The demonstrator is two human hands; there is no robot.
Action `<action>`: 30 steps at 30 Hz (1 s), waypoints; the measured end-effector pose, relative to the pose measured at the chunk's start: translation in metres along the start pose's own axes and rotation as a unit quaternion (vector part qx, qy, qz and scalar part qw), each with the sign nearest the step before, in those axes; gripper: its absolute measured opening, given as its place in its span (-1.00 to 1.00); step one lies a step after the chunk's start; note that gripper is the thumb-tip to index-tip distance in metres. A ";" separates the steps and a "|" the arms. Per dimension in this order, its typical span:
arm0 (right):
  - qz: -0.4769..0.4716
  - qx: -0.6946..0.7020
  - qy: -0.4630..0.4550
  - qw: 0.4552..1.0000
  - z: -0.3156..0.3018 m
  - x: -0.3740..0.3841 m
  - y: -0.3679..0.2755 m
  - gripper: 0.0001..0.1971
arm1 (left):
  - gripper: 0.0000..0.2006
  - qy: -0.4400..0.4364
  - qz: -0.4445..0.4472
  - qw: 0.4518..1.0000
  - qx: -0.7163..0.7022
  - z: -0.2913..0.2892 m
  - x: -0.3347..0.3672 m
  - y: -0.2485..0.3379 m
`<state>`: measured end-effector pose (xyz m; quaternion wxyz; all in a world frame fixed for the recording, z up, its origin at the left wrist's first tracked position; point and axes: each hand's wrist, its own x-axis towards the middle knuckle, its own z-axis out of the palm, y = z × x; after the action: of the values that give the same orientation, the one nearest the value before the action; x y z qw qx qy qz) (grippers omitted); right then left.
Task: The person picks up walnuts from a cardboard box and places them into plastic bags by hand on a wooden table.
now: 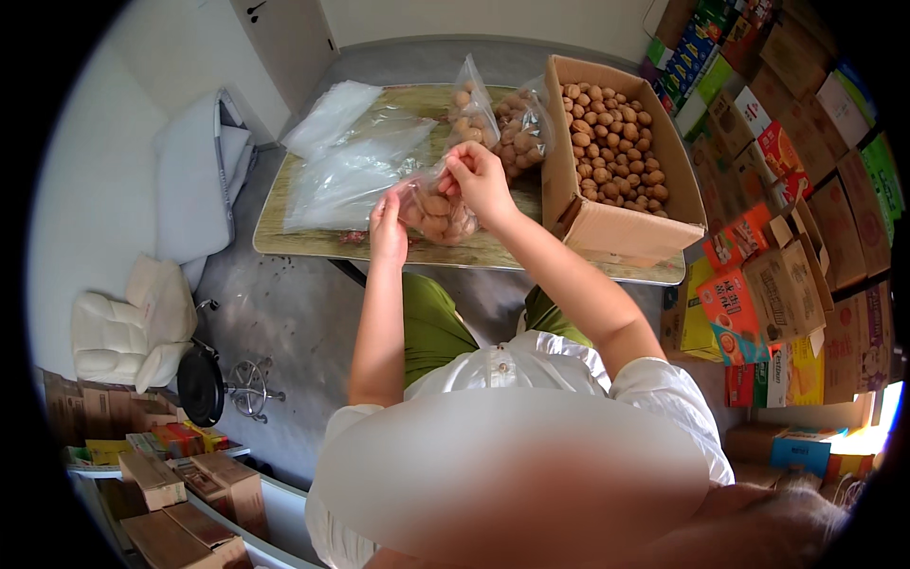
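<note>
Over the table's near edge, a clear plastic bag (438,216) with several walnuts in it is held at its top by both hands. My left hand (388,228) grips the bag's left side, fingers closed on the plastic. Higher up and to the right, my right hand (479,182) pinches the bag's upper edge between thumb and fingers. Just beyond the hands stand two more walnut bags, one upright with a pointed top (471,116) and a fuller one (522,137) against the carton. The open cardboard box (561,180) at the right holds many loose walnuts (616,142).
Flat clear bags (351,180) lie in piles on the left of the wooden-topped table (275,223). Stacked cartons (834,228) line the right side. A white chair (137,322) and a black round stool (201,384) are at left. Boxes (190,493) sit lower left.
</note>
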<state>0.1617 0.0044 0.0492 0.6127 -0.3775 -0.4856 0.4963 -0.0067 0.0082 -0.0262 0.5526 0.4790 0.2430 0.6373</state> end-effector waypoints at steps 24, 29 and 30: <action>-0.089 -0.491 -0.107 0.860 -0.154 0.088 -0.095 -0.77 | -0.63 0.283 0.213 0.876 0.327 0.067 0.220 -0.029; -0.097 -0.453 -0.082 0.882 -0.150 0.083 -0.099 -0.79 | -0.58 0.129 0.175 0.829 0.515 0.041 0.222 -0.102; -0.092 -0.453 -0.079 0.883 -0.152 0.082 -0.098 -0.79 | -0.55 0.092 0.162 0.783 0.594 0.045 0.217 -0.109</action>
<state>0.3358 0.0657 0.1226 0.3773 -0.5276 -0.7366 0.1918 0.0990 0.2310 -0.0247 0.0224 0.6841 0.5417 0.4880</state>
